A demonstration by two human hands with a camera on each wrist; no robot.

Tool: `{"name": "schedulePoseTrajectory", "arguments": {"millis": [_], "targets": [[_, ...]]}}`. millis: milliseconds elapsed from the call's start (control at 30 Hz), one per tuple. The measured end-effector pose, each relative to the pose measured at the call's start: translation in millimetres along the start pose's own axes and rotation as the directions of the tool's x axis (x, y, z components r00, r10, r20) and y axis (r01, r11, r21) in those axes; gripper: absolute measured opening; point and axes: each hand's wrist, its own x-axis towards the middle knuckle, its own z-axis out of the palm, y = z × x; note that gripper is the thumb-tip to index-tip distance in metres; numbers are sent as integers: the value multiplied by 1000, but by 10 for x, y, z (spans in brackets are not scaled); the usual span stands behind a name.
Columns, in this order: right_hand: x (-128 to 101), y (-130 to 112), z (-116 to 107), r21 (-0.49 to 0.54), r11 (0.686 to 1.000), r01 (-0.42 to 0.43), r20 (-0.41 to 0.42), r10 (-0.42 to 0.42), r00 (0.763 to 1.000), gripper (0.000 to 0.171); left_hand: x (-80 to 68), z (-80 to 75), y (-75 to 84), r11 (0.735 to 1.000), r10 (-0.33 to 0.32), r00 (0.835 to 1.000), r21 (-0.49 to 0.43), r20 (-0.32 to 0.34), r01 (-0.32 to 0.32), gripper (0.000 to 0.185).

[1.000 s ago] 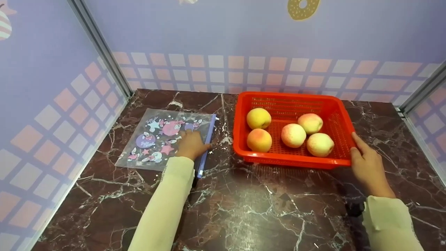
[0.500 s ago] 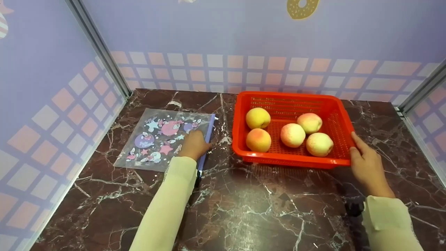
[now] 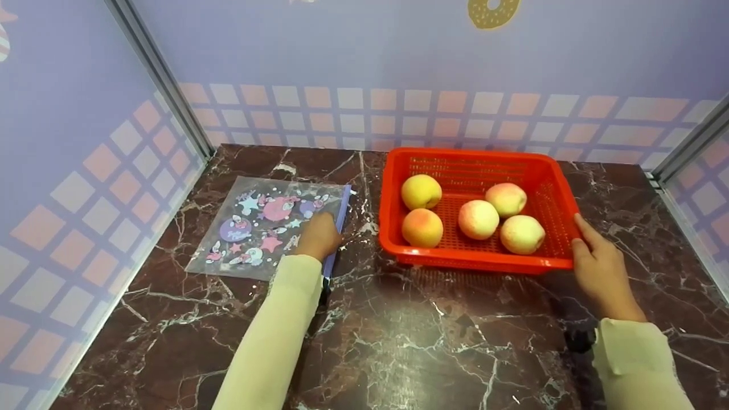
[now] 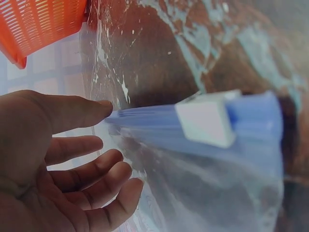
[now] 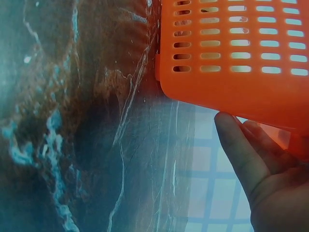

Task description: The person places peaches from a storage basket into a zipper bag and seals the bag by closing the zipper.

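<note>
A clear zipper bag (image 3: 267, 228) printed with pink and purple cartoons lies flat on the left. My left hand (image 3: 320, 233) holds its blue zip edge (image 4: 154, 116), thumb on one side and bent fingers on the other. The white slider (image 4: 207, 121) shows beyond the thumb tip in the left wrist view. At the right, my right hand (image 3: 603, 270) holds the side rim of a red plastic basket (image 3: 472, 261). Several of its fingers (image 5: 239, 145) reach against the outer side near the front corner. The basket holds several peaches (image 3: 479, 220), spaced loosely on its bottom.
The dark marble-patterned table (image 3: 398, 341) runs back to a purple wall (image 3: 342, 45) with pink and white squares. A similar side wall (image 3: 85, 171) stands at the left, with a metal corner post (image 3: 156, 74). A strip of table separates bag and basket.
My left hand has drawn back slightly toward the bag's zip edge, and its fingers have curled in from spread. The right hand, basket and peaches stay in place.
</note>
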Motion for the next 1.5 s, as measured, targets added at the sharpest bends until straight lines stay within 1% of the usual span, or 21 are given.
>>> {"name": "schedulePoseTrajectory", "arguments": {"millis": [233, 333, 467, 567, 667, 833, 1000, 1333, 1500], "targets": [[2, -5, -4, -6, 1000, 1, 3, -1, 1000, 50, 8, -12, -25, 999, -6, 1000, -42, 9, 7, 30], [2, -8, -5, -19, 1000, 5, 0, -5, 1000, 50, 18, -5, -39, 998, -13, 1000, -61, 5, 13, 27], [3, -17, -6, -38, 999, 7, -7, -8, 1000, 50, 29, 5, -40, 998, -10, 1000, -61, -6, 10, 25], [9, -35, -2, -62, 998, 29, -27, -31, 999, 50, 37, 1, -35, 998, -7, 1000, -57, -11, 6, 24], [10, -58, -7, -98, 994, 55, -44, -59, 997, 50, 41, -5, -27, 998, -11, 1000, -57, -1, 11, 23], [4, -107, -22, -160, 984, 72, -38, -79, 996, 50, 27, -14, -28, 998, -27, 1000, -50, -6, 27, 22], [37, -143, -30, -206, 973, 102, -45, -113, 993, 49, 28, -51, -47, 999, -7, 999, -50, -40, 5, 21], [59, -222, -69, -271, 952, 141, -49, -160, 986, 46, 17, -71, -49, 998, 17, 999, -54, -51, -20, 21], [74, -257, -89, -286, 946, 153, -25, -167, 986, 46, 18, -73, -57, 998, 24, 998, -53, -51, -27, 22]]}}
